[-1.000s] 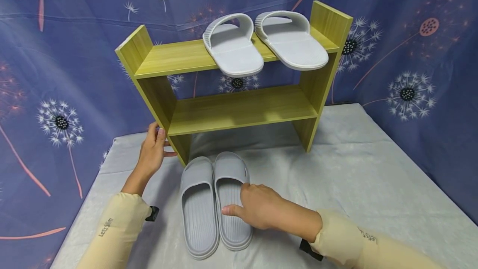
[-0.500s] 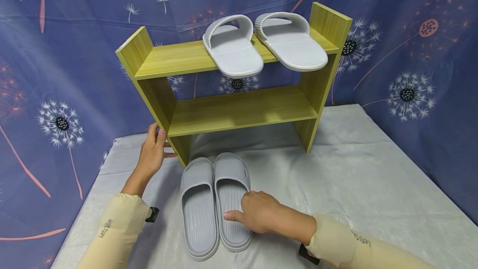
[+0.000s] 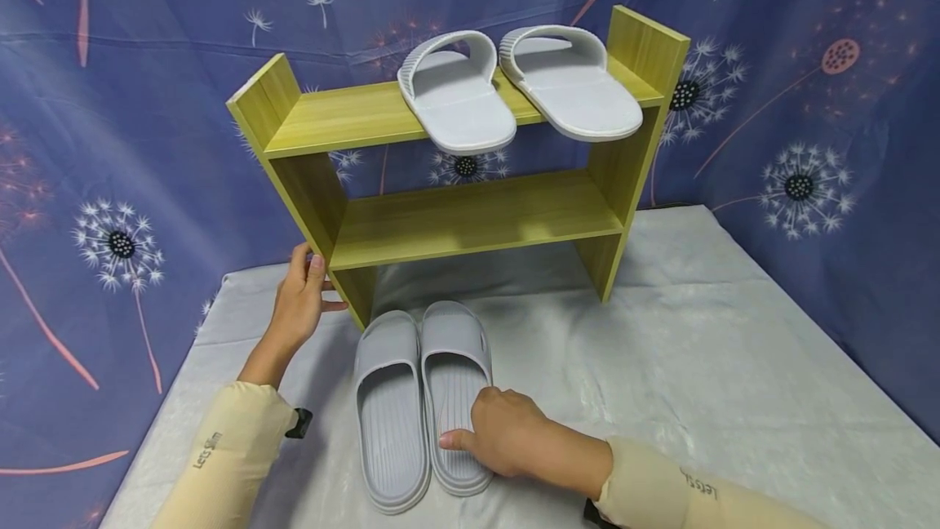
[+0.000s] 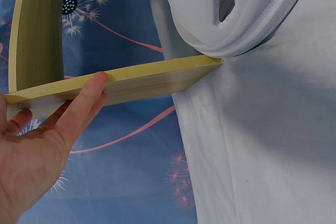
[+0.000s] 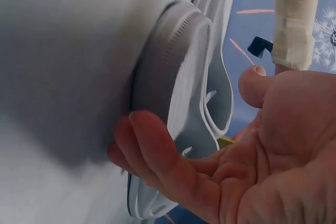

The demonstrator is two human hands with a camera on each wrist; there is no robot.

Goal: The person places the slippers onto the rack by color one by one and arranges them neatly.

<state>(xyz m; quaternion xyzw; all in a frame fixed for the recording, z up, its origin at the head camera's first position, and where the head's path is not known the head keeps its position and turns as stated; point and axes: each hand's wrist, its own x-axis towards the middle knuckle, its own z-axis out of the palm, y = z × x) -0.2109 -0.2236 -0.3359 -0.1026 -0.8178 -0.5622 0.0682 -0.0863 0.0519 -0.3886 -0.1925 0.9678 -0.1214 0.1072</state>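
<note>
A pair of grey slide slippers stands on the cloth, toes toward the shelf: a left slipper (image 3: 392, 431) and a right slipper (image 3: 454, 382), side by side. My right hand (image 3: 514, 435) is at the outer side of the right slipper, with its thumb over the footbed. In the right wrist view its bent fingers (image 5: 157, 148) are beside the sole edge; contact is unclear. My left hand (image 3: 297, 300) touches the left side panel of a yellow-green wooden shelf (image 3: 470, 215), its fingers (image 4: 84, 103) laid against the board.
Two white slippers (image 3: 463, 113) sit on the shelf's top board, heels jutting over the front edge. A pale grey cloth (image 3: 705, 366) covers the table. Behind hangs a blue curtain (image 3: 169, 104) with dandelion prints.
My right hand has shifted slightly down along the right slipper toward its heel. My left hand stays at the shelf, and the slippers keep their places.
</note>
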